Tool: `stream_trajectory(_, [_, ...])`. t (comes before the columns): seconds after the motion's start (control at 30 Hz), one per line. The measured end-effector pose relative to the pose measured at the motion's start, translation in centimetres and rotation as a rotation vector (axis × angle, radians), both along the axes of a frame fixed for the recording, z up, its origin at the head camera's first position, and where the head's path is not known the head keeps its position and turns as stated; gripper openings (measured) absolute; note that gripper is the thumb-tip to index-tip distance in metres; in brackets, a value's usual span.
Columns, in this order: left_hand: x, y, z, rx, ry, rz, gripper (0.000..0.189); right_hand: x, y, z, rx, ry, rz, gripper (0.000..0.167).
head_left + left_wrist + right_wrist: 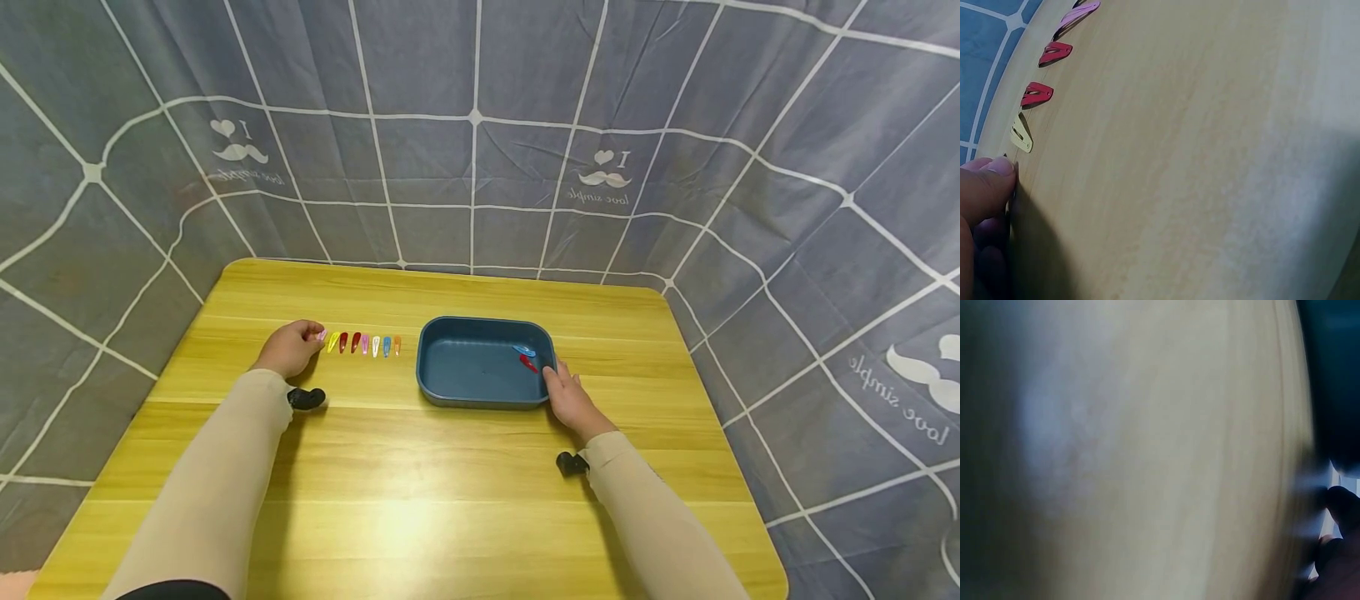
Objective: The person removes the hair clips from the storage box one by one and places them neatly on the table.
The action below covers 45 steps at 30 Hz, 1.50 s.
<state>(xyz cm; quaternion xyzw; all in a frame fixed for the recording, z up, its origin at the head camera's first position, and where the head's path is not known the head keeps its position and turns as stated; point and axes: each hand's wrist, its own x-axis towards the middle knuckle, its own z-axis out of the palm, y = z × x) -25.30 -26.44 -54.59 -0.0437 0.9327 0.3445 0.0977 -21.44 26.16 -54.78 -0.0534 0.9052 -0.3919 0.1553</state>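
My left hand is at the left end of a row of snap hair clips, thumb and forefinger pinching a pink hair clip; in the left wrist view the fingers mostly hide it. Beside it lies a yellow hair clip, followed by two red ones, then a pink, a white, a blue and an orange hair clip. On the right, my right hand grips the end wall of a dark blue tray, thumb at the rim. Inside the tray are a blue hair clip and a red hair clip.
The yellow wood-grain table has rounded corners. A grey-blue curtain with white grid lines hangs behind it and along both sides. Each wrist carries a small black camera, one near the left cuff.
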Motion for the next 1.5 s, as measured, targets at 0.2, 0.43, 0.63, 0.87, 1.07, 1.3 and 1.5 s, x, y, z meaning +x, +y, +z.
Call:
stream_trajectory(0.2, [0.1, -0.2, 0.0, 0.013, 0.009, -0.012, 0.043, 0.0, 0.1, 0.0, 0.003, 0.001, 0.0, 0.067])
stream_trajectory(0.43, [0.0, -0.4, 1.0, 0.043, -0.029, 0.018, 0.058, 0.1, -0.1, 0.3, 0.007, -0.01, 0.007, 0.066])
stream_trajectory(0.63, [-0.5, 1.9, 3.2, 0.145, 0.098, 0.158, 0.064, 0.3, -0.3, 0.3, 0.019, -0.019, 0.005, 0.067])
stream_trajectory(0.87, [-1.2, 9.6, 7.2, 0.225, 0.277, 0.057, 0.055, 0.3, -0.1, 0.3, 0.012, -0.021, -0.002, 0.066])
stream_trajectory(1.07, [-0.9, 16.9, 9.3, 0.224, 0.256, -0.177, 0.053, 0.2, -0.1, 0.4, 0.016, -0.02, -0.002, 0.066])
stream_trajectory(1.3, [-0.7, 23.2, 8.9, 0.141, 0.152, -0.389, 0.054, 0.2, 0.0, 0.4, 0.004, -0.004, 0.0, 0.065])
stream_trajectory(1.5, [-0.7, 27.0, 7.8, 0.042, 0.092, -0.521, 0.056, 0.1, -0.2, 0.5, 0.004, 0.003, -0.002, 0.065])
